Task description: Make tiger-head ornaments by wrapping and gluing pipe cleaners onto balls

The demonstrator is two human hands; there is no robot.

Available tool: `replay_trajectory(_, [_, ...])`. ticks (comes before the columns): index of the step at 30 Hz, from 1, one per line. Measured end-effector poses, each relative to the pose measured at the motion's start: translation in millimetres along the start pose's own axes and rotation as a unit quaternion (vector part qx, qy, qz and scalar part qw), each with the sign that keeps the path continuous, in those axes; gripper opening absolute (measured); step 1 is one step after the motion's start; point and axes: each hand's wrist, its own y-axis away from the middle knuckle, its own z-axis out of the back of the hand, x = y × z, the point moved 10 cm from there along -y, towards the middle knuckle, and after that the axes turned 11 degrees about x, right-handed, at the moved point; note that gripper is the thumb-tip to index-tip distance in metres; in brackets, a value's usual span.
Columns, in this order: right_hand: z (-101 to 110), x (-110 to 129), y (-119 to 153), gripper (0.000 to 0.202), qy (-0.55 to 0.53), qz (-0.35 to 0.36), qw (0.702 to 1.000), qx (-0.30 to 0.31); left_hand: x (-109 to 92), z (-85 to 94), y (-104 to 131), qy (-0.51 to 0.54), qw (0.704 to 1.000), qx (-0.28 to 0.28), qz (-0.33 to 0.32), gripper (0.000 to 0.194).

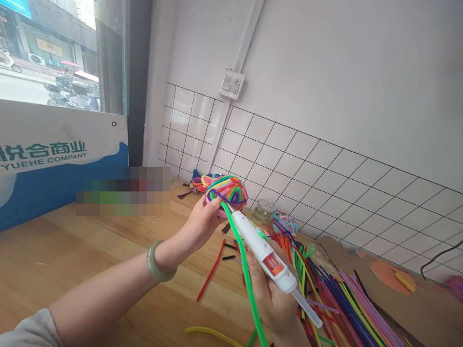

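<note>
My left hand (pixel 207 218), with a pale green bangle (pixel 151 262) on its wrist, grips a rounded multicoloured pipe-cleaner piece (pixel 231 189) by its lower left edge. A white glue gun (pixel 255 241) is held in my right hand (pixel 271 294), its tip touching or very near the piece beside my left thumb. A long green pipe cleaner (pixel 246 270) runs from the piece down past the glue gun to the bottom edge. The fingers of my right hand are partly hidden behind the gun.
Many loose pipe cleaners (pixel 347 299) lie at the right, beside brown cardboard (pixel 405 308). A glass jar (pixel 264 210) stands near the wall grid. One red pipe cleaner (pixel 211 270) and a yellow one (pixel 213 331) rest on the wooden table (pixel 144 294).
</note>
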Motion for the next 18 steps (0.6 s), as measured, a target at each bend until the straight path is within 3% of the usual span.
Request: replay_trajectory(18, [4.5,6.4,0.6,0.024,0.041,0.009,0.999,-0.025,-2.4,-8.3,-0.5,0.012,1.000,0.009,0.013,0.038])
